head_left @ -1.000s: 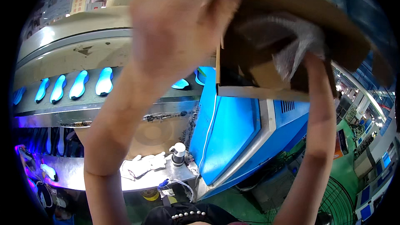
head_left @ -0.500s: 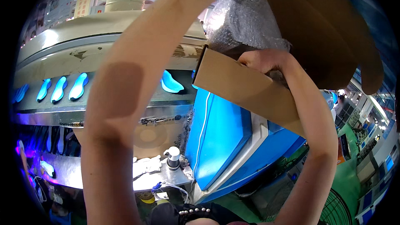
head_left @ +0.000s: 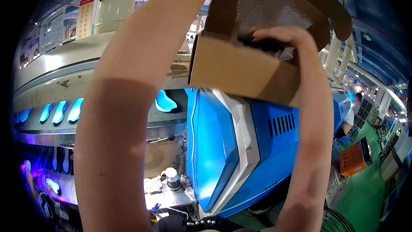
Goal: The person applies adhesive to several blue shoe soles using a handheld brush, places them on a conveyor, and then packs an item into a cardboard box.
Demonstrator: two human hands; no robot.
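An open brown cardboard box (head_left: pixel 240 66) is raised in front of me, its flap standing up at the back. Clear bubble wrap (head_left: pixel 274 6) lines the inside. My right hand (head_left: pixel 285 34) reaches in over the near wall, fingers curled round something dark and blurred that I cannot make out. My left forearm (head_left: pixel 128 60) rises past the box's left side and leaves the picture at the top, so the left hand is hidden from view.
Below the box stands a blue machine with a white edge (head_left: pixel 246 146). At left, light-blue shoe insoles (head_left: pixel 60 112) lie on a conveyor (head_left: pixel 32 122). A white-capped container (head_left: pixel 172 178) sits on the metal bench. An orange carton (head_left: pixel 355 159) is on the green floor; a person (head_left: pixel 349 114) is far right.
The view has tilted up, and the box appears turned, showing more of its inside. The bubble wrap lies lower inside the box. My right hand has shifted up, now with something dark at its fingers.
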